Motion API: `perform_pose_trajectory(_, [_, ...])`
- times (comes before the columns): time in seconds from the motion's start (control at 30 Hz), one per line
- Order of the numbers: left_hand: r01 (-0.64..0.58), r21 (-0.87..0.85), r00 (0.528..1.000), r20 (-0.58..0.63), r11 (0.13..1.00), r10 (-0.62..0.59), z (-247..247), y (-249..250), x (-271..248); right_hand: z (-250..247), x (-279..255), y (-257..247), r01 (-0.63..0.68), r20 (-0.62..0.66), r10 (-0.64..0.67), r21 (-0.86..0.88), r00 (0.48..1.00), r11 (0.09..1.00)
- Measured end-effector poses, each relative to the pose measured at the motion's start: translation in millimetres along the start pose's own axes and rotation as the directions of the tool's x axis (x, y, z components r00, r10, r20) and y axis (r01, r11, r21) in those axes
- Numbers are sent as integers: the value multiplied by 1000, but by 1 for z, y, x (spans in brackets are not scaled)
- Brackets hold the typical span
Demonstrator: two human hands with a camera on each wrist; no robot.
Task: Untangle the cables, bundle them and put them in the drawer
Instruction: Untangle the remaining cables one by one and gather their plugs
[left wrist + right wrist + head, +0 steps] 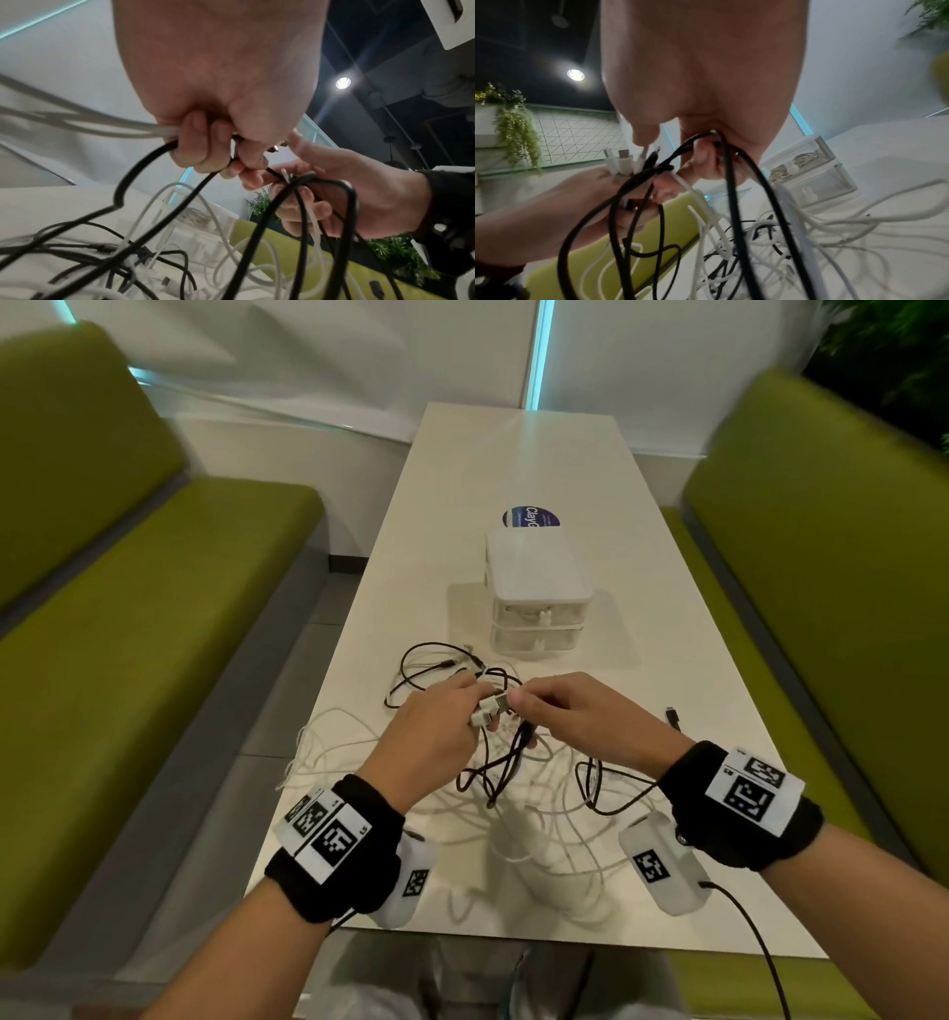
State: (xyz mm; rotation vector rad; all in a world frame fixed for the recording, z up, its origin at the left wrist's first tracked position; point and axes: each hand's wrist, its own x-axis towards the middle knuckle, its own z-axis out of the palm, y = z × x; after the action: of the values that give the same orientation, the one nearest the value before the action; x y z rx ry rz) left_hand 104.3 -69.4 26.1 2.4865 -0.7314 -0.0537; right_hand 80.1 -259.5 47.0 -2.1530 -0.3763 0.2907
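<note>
A tangle of black and white cables (513,783) lies on the white table (513,469) in front of me. Both hands are raised over it, close together. My left hand (441,716) grips a bunch of white and black cables (144,130), with several plug ends (626,162) sticking out past its fingers. My right hand (554,711) pinches black cables (734,182) beside those plugs; loops hang down from both fists. A small white drawer unit (536,593) stands just beyond the tangle, both drawers pushed in, with white cables visible inside the upper one (805,160).
Green benches (128,660) flank the table on both sides. A round blue sticker (531,518) sits behind the drawer unit. A loose black plug (672,716) lies on the table to the right. White cables (318,752) spill over the table's left edge.
</note>
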Motion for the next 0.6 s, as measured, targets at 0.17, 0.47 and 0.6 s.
perform_pose_trajectory(0.17, [74, -83, 992, -94, 994, -81, -9, 0, 3, 0, 10, 7, 25, 32, -22, -109, 999, 994])
perform_pose_trajectory(0.47, [311, -277, 915, -173, 909, -365, -23, -17, 4, 3, -1, 22, 93, -162, -182, -442, 970, 892])
perform_pose_trajectory(0.6, [343, -343, 862, -254, 874, -438, -31, -24, 2, -3, -7, 26, 154, -34, -205, -546, 978, 824])
